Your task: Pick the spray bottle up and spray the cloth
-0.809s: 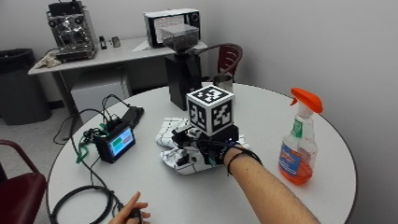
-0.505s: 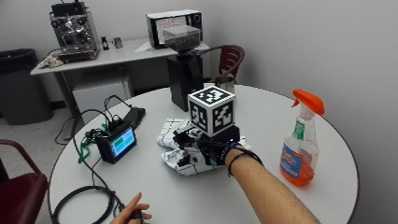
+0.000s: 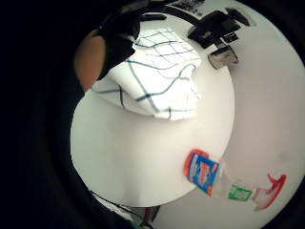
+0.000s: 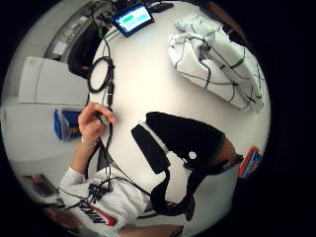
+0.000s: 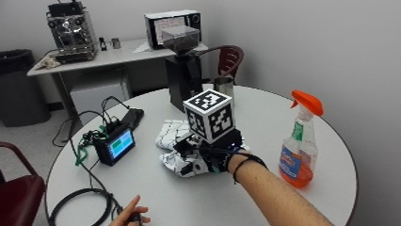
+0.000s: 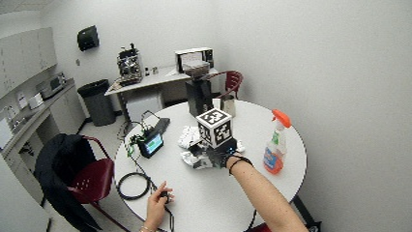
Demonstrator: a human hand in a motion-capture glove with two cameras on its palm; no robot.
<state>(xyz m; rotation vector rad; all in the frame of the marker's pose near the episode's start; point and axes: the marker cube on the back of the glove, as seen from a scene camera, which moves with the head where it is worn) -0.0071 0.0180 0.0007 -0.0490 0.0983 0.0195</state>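
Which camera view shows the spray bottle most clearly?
The outside view: the spray bottle stands upright on the table, whole, with its orange trigger head and orange liquid plain. The wide outside view shows it smaller. The little finger side palm view shows it whole but distorted; the thumb side view catches only its label.

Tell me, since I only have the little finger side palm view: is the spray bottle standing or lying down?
Observer: The spray bottle stands upright on the table, orange trigger on top.
Operator: Is the hand on it?
Observer: No. The right hand is at the checked cloth, apart from the bottle.
Operator: Anything on the cloth's far side?
Observer: A small screen device with cables stands there, away from the bottle.
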